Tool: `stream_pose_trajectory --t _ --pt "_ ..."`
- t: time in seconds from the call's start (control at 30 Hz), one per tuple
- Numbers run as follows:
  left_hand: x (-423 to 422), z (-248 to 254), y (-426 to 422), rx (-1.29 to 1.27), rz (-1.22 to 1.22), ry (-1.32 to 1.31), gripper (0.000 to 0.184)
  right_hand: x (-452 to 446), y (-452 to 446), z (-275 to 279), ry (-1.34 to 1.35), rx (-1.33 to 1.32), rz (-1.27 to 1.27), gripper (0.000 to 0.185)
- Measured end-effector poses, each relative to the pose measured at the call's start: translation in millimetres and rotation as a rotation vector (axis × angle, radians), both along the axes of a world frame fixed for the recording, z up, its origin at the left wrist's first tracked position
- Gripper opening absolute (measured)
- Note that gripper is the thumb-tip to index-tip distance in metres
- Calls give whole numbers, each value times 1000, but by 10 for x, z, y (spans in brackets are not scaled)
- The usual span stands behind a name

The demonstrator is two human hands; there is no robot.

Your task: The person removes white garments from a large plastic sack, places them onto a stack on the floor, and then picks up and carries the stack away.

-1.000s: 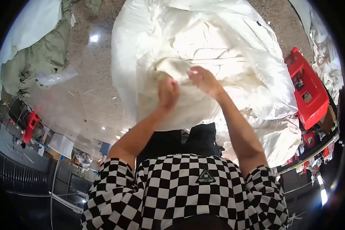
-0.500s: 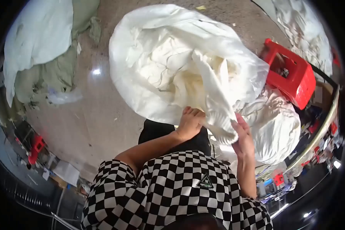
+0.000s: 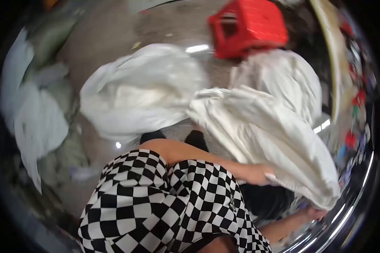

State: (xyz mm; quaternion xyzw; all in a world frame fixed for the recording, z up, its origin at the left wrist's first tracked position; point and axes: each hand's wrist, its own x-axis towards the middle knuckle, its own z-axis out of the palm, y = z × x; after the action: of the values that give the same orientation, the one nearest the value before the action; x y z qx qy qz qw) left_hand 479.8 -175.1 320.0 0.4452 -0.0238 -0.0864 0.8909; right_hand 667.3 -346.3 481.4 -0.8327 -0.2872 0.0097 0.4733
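- White cloth (image 3: 266,130): on the person's side of the red stool (image 3: 266,27), spread out between stool and body; looks lifted off the floor (image 3: 114,40), though whether any part rests there can't be told.
- Long axis: slantwise, from a far end left of and below the stool in view to a near end well right of it, by the hands; gathered edge faces the person, loose end points away.
- Handling (judged): light for its size, soft, limp, folds easily, not fragile, maybe a bit slippery; best held by the thicker gathered edge, hands apart.
- Left hand (image 3: 259,173): below the stool, fingers closed on the gathered edge.
- Right hand (image 3: 316,213): farther from the stool, fingers pinching the near corner, partly covered, blurry.
- White fabric heap (image 3: 289,80): just beside the stool, person's side; cloth overlaps it in view, contact unclear.
- White bag (image 3: 99,116): left of the stool, nearer the person, mouth open, pale material inside.
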Motion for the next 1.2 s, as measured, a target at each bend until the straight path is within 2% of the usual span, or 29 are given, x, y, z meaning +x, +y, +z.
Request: stream_pose_trajectory --t 0.03,0.07,0.13,0.23,0.33,0.37,0.4,0.43,0.47,0.5,0.53,0.57,0.6,0.63,0.67,0.7,0.73,0.77,0.8,0.83,0.87,0.9,0.93,0.97,1.0,1.07,1.13,1.17,1.2 --pt "217 79 -330 -8 -35 -139 23 118 -108 175 -177 -61 -70 54" --pt "381 234 -594 -187 -129 -170 25 223 -179 347 -244 -65 -105 53" --pt "668 556 -868 -264 -251 -325 28 473 -140 626 -332 -82 -104 51" --pt "1033 939 -847 -335 -390 -311 31 1013 114 812 -363 -101 -6 47" --pt "1524 948 -1023 -220 10 -292 32 1719 548 720 -338 -119 145 44" --pt "1688 996 -746 -203 -27 -214 38 1979 721 637 -328 -128 192 43" --pt "1828 1053 -562 -157 153 -206 41 2262 916 534 -287 -111 239 42" --pt "1982 1029 -269 -87 -92 0 40 2598 1120 350 -224 -86 273 41" --pt "2106 918 -109 -109 -5 -2 39 2939 1341 125 -111 -25 309 40" --pt "2333 633 -291 -84 393 -27 39 3326 1564 -172 119 143 260 44" --pt "2529 382 -215 -33 504 49 37 3699 1784 -514 355 299 201 48" --pt "2583 189 70 64 473 179 36 4054 1898 -990 386 207 284 52" --pt "2628 -134 280 69 551 195 32 3777 2041 -1350 432 97 242 55" --pt "2757 -670 427 121 571 221 31 3479 2195 -1706 477 -18 206 59" --pt "2598 -970 573 -141 787 163 37 3132 2428 -1968 197 -419 96 58" --pt "2391 -1480 707 501 1048 244 44 3030 2550 -2454 -388 -634 252 56" --pt "1883 -1545 931 514 1104 335 44 2654 2677 -2807 -366 -424 495 50" --pt "1421 -1778 1096 452 1142 417 43 2103 2729 -3154 -130 -414 512 45" --pt "821 -1826 1246 370 1096 510 41 1437 2813 -3290 30 -402 658 45" --pt "227 -2272 1306 626 1067 786 38 726 2879 -3340 197 -489 761 43" --pt "-373 -2423 1247 422 1270 833 31 88 2813 -3627 217 -311 925 38" --pt "-1021 -2711 1283 767 1184 1023 28 -550 2846 -3597 505 -415 1007 34" --pt "-1624 -2907 1278 824 1157 1084 28 -1129 2831 -3757 416 -374 1174 32" --pt "-2073 -2950 1347 958 973 1171 28 -1682 2791 -3927 608 -302 1200 33" --pt "-2411 -3002 1448 1087 781 1245 28 -2159 2768 -4170 689 -301 1288 36" --pt "-2818 -3197 1780 1161 454 1152 30 -2800 2875 -4527 842 -420 1336 40" --pt "-3116 -3572 2181 1259 178 1018 33 -3204 2922 -5198 789 -475 1175 45" --pt "-3214 -3878 2400 1318 70 936 36 -3059 3104 -5300 781 -605 1201 51" --pt "-2951 -3835 2823 1316 -253 1075 40 -2999 3203 -5694 841 -921 1199 55"
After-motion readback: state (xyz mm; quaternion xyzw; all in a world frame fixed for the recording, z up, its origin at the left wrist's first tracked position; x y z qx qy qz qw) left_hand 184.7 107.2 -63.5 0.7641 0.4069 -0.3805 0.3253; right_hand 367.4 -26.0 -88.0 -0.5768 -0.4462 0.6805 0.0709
